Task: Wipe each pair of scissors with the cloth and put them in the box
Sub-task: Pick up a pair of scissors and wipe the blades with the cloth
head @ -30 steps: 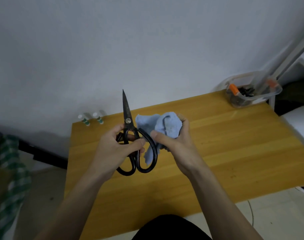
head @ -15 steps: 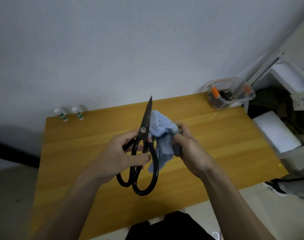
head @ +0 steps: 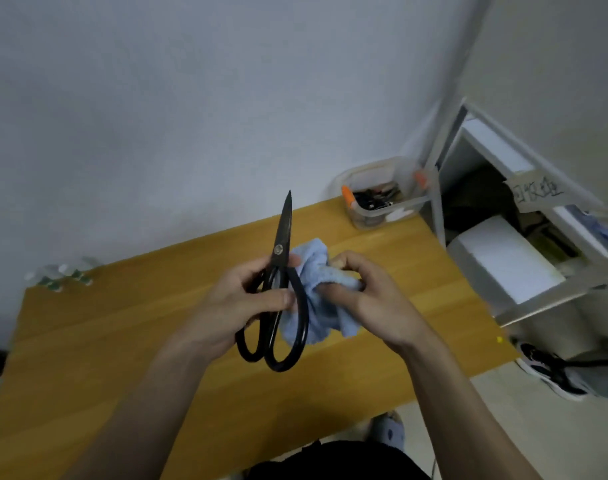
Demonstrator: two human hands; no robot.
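Black scissors (head: 283,237) with large loop handles point up and away above the wooden table (head: 122,341). My left hand (head: 240,306) grips them around the handles just below the pivot. Right beside the scissors, my right hand (head: 371,299) holds a bunched light blue cloth (head: 316,271), which touches the right handle. A clear plastic box (head: 382,199) with orange clips stands at the table's far right corner and holds several dark scissors.
Two small bottles (head: 63,271) with green bands stand at the table's far left edge by the wall. A metal shelf unit (head: 524,237) with white boxes stands right of the table. Shoes (head: 548,372) lie on the floor at the right.
The view has swung to the right and down. The scissors' tip has tilted from slightly left to slightly right. Both hands keep their holds on scissors and cloth.
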